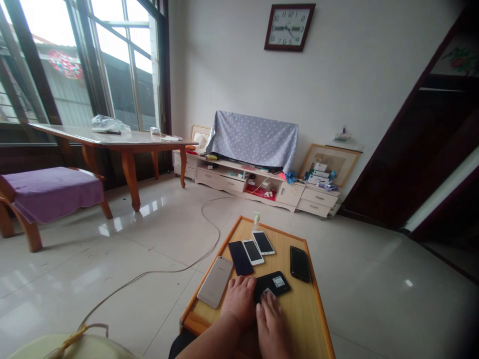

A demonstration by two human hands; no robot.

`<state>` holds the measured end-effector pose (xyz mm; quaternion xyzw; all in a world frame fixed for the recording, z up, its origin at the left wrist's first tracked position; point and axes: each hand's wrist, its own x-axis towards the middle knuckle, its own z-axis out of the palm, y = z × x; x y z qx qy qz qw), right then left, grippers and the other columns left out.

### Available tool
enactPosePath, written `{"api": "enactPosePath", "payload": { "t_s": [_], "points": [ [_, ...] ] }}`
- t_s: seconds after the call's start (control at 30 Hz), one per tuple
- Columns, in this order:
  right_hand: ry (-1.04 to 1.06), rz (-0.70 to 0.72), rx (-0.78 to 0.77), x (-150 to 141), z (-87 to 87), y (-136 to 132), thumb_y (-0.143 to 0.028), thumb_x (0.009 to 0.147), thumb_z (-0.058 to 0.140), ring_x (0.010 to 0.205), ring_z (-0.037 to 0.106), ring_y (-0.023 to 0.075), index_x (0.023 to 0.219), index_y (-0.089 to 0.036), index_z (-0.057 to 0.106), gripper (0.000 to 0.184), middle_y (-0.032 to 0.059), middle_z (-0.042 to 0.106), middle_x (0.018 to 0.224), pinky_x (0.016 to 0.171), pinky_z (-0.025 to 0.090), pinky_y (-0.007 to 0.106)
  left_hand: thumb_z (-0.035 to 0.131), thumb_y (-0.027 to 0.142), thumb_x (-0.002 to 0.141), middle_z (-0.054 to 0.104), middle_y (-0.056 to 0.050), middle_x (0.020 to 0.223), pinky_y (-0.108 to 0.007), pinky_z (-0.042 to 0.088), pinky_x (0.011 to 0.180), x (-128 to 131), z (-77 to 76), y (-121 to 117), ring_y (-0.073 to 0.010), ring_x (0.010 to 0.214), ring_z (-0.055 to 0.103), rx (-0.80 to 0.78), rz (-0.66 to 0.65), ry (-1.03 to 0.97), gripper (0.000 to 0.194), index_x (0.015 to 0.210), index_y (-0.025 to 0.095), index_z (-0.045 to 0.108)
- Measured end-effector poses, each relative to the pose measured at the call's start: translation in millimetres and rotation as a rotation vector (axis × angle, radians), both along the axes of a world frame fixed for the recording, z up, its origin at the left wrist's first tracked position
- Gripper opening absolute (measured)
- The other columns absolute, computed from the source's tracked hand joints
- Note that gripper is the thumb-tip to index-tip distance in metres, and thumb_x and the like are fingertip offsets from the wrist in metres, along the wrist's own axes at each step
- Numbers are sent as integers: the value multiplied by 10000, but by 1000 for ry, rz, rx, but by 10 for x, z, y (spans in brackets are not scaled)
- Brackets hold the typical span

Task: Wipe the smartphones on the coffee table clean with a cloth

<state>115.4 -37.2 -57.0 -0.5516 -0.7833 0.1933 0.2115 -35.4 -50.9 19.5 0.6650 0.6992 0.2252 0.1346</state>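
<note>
Left hand [239, 298] touches labelled black phone [277, 281], right hand [270, 319] pale piece [268, 292]; cannot tell either grip.

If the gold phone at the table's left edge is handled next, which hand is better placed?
Likely the left hand: it lies right beside the gold phone. The right hand, at the labelled black device, would have to reach across the left.

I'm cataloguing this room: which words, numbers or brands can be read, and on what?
Wall clock: "10 11 12 1 2", "3", "8 7 6 5 4".
Gold phone: small logo, apparently "OPPO".
White label on black phone: too small.
Stacked boxes: unreadable.
</note>
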Motion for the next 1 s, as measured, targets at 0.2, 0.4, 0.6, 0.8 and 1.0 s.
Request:
{"api": "enactPosePath", "payload": {
  "t_s": [0.2,0.4,0.6,0.8,1.0],
  "points": [
    [-28,-127,-16,275,156,376,-512,1026,194,1507,311,295,1425,-120,577,678,136,447,1570,1246,225,503,582,460,749,646,-77,1303,-454,343,1081,35,9,0,-320,1253,494,14,10,6,577,1288,255,566],
    [-60,-79,4,80,139,259,-520,1027,204,1498,326,312,1413,-109,588,682,151,456,1559,1231,270,499,552,473,788,642,-77,1317,-453,350,1085,23,12,1,-314,1261,500,7,13,4,535,1276,257,577],
    [-54,-5,-17,2,195,120,-489,1040,183,1497,335,277,1454,-213,555,622,74,461,1565,1237,239,521,501,488,832,629,-63,1347,-452,331,1114,4,46,4,-298,1278,490,-34,-2,21,537,1315,259,559],
    [-165,-164,-16,237,388,519,-423,1032,175,1483,365,248,1367,-183,633,617,91,517,1527,1221,282,457,583,489,746,638,-71,1322,-461,337,1104,21,88,-4,-318,1258,491,-47,-7,22,630,1330,256,549],
    [-78,52,4,-105,262,148,-469,1038,213,1489,352,268,1427,-188,584,606,86,487,1544,1246,228,493,479,458,860,631,-77,1339,-449,335,1098,6,56,4,-298,1272,495,-36,-5,11,486,1293,259,575]
  ]
}}
